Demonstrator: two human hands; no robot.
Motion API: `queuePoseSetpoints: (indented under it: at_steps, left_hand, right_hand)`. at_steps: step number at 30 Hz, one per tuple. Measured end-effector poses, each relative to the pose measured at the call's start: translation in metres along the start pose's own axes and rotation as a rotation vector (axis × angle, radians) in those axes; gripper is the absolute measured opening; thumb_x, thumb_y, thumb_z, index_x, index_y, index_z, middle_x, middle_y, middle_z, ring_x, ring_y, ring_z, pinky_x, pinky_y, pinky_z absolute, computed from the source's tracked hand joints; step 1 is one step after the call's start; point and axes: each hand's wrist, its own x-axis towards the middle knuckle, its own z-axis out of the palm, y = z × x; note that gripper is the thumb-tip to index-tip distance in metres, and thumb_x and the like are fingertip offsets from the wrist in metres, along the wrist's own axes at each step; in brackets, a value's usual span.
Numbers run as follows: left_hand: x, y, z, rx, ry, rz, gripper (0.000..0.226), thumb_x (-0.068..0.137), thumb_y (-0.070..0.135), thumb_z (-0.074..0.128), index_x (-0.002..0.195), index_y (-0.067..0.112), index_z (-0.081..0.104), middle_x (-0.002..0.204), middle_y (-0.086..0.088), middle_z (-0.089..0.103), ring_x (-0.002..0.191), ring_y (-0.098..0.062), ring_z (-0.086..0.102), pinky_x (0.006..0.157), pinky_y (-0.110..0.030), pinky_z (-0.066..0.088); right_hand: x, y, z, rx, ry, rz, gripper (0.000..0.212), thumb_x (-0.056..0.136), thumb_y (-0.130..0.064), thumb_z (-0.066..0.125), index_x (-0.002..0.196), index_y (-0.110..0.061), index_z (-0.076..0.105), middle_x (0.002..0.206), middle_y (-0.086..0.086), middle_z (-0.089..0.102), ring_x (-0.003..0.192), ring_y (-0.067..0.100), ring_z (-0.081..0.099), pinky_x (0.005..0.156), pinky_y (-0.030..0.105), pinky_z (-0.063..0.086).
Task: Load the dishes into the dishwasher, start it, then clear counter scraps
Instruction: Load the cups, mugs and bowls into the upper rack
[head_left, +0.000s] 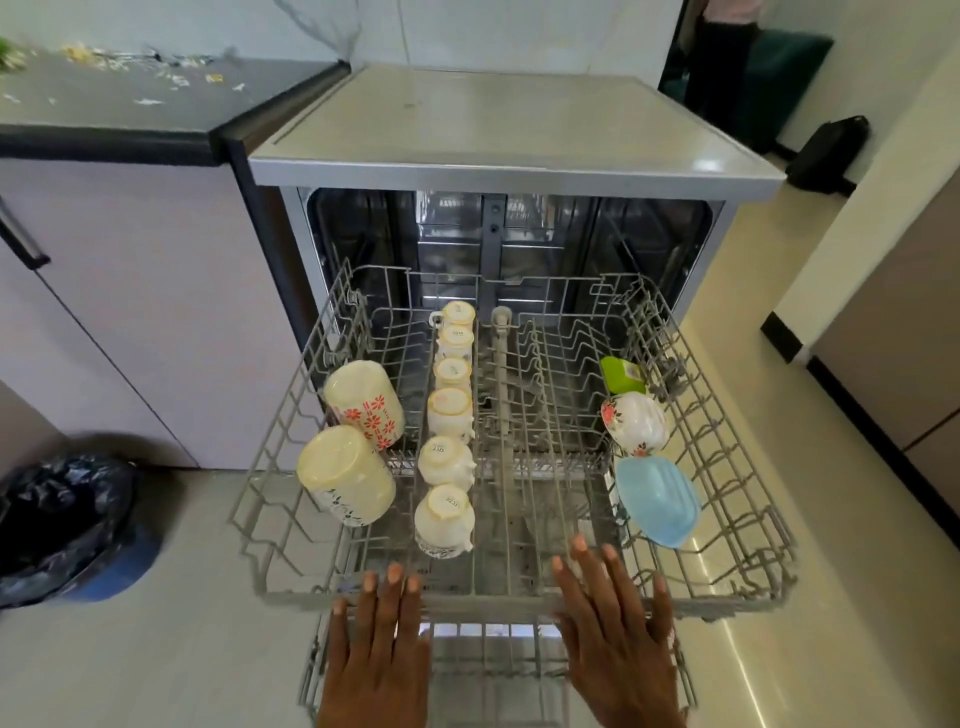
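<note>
At lower centre, the left grip (376, 642) and right grip (618, 639) lie flat, fingers straight, holding nothing, on the front rail of the rack (493, 601); the cups (449, 413) stand just beyond.

Open tine rows at centre-right of the upper rack (493, 601) leave room between the cup row (449, 415) and three containers (636, 423) at right; two tumblers (358, 447) crowd the left side.

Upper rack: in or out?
Out. The upper rack sits forward of the open dishwasher, its cups seen from above. The left hand and right hand lie flat on its front edge.
</note>
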Motion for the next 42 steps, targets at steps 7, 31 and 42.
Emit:
queuePoseSetpoints:
  at_steps: [7,31,42]
  left_hand:
    - [0.039,-0.006,0.033,-0.053,-0.04,0.009,0.063,0.103,0.034,0.026,0.158,0.007,0.009,0.166,-0.011,0.003,0.153,-0.03,0.005,0.124,-0.049,0.005]
    - [0.226,-0.048,0.162,-0.074,-0.287,0.058,0.094,0.087,0.017,0.067,0.158,0.006,0.006,0.166,-0.014,0.0,0.153,-0.031,0.003,0.122,-0.052,0.012]
    - [0.293,-0.06,0.213,-0.056,-0.322,0.065,0.109,0.081,0.005,0.068,0.157,0.012,-0.01,0.166,-0.008,-0.012,0.153,-0.026,-0.006,0.122,-0.051,0.017]
  right_hand:
    - [0.039,0.014,0.039,-0.037,-0.001,-0.035,0.054,0.107,-0.039,0.027,0.157,-0.021,0.02,0.165,0.002,0.014,0.153,0.023,0.012,0.119,0.052,0.01]
    - [0.215,0.049,0.187,-0.006,-0.147,-0.024,0.06,0.104,-0.04,0.024,0.158,-0.016,0.01,0.166,0.007,0.01,0.153,0.027,0.008,0.119,0.06,0.006]
    - [0.28,0.061,0.239,0.03,-0.272,0.02,0.076,0.102,-0.046,0.039,0.159,-0.016,-0.001,0.167,0.006,-0.006,0.153,0.026,-0.006,0.12,0.061,0.004]
